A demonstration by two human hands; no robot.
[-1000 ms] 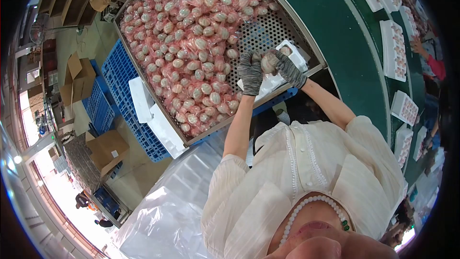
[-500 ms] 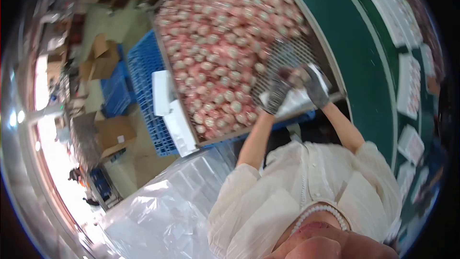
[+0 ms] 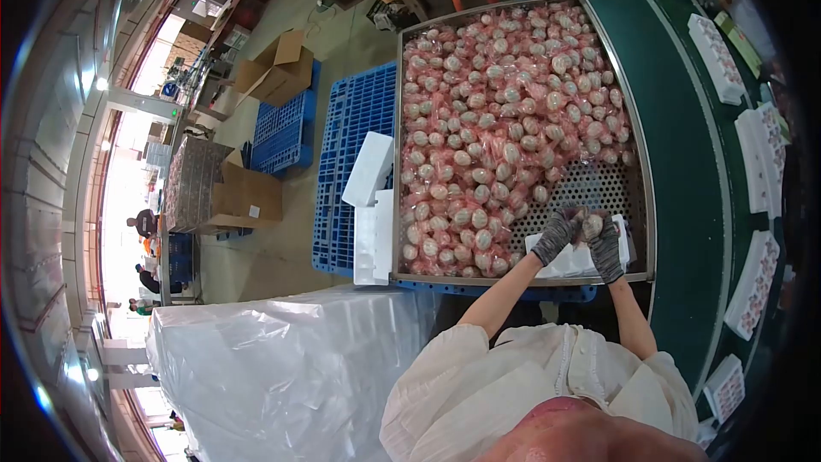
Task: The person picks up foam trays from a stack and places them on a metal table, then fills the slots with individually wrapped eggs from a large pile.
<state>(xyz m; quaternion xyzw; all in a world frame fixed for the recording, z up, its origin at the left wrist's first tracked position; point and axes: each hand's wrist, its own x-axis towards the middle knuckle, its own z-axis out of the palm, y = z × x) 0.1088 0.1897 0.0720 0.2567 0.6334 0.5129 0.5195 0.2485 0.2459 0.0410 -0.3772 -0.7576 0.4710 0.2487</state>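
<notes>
Head view: right hand pinches wrapped ball; left hand's grip unclear. Foam tray beneath, fill unclear; large wrapped pile remains loose in metal bin.

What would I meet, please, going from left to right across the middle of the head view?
Brown cardboard box, large blue pallet, metal bin of pink-wrapped items, wide green belt, filled white trays.
</notes>
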